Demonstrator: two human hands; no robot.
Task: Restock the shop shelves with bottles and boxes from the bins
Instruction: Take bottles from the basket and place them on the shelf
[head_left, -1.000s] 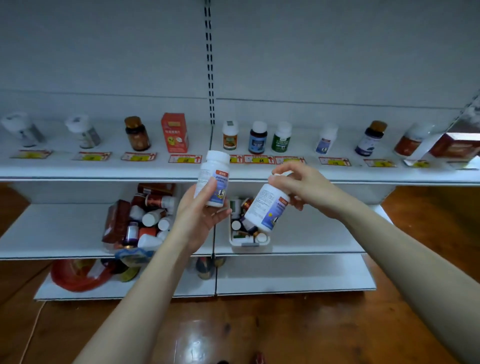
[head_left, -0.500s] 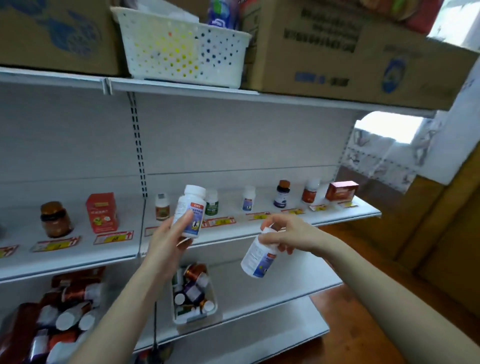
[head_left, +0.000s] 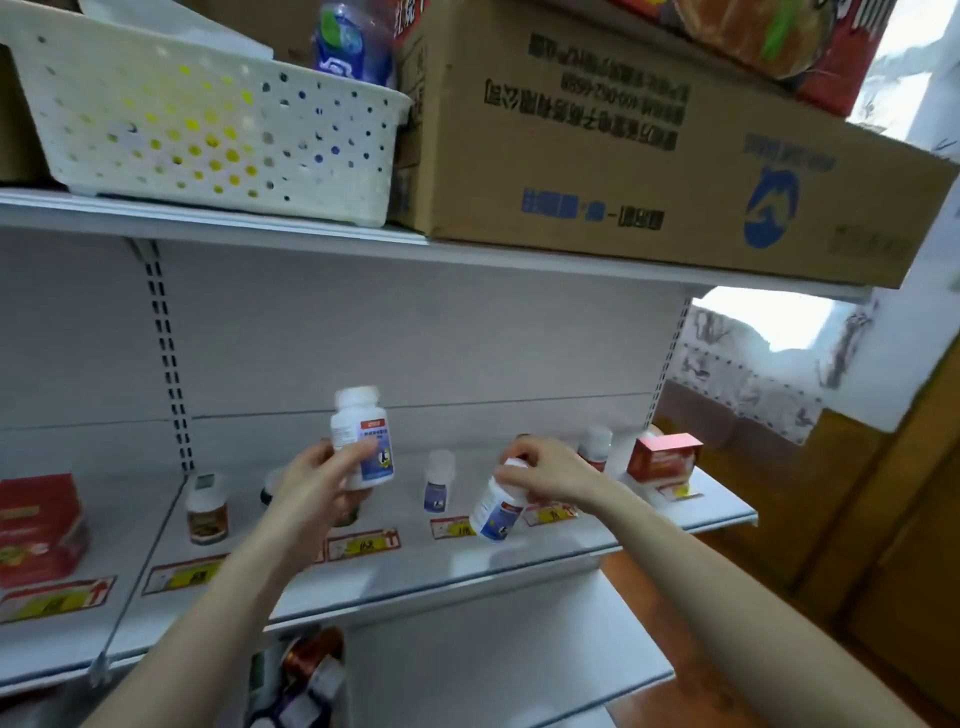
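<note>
Two white bottles are in my hands, one each. My left hand (head_left: 311, 483) wraps its fingers and thumb round the upright bottle (head_left: 363, 441), which I hold up in front of the back panel, above the shelf (head_left: 519, 561). My right hand (head_left: 550, 473) curls over the cap of the tilted bottle (head_left: 496, 512) and pinches it from above. Its base hangs low over the shelf by the tags (head_left: 363, 543); through the blur I can't tell whether it touches the board.

Between my hands a small bottle (head_left: 439, 483) stands on the shelf, and it looks like the same product. A jar (head_left: 207, 512) stands further left, a red box (head_left: 662, 457) sits at the far right end, and a red carton (head_left: 39, 525) is at the left edge. They stand well apart in a single thin row, with bare board between and in front of them.

I judge the restocking to be only partly done. Neither bottle in my hands is set down yet, most tags have just one item behind them, and the bin (head_left: 301, 675) on the shelf below shows more bottles. Up top are a white basket (head_left: 208, 124) and a big cardboard box (head_left: 623, 156).
</note>
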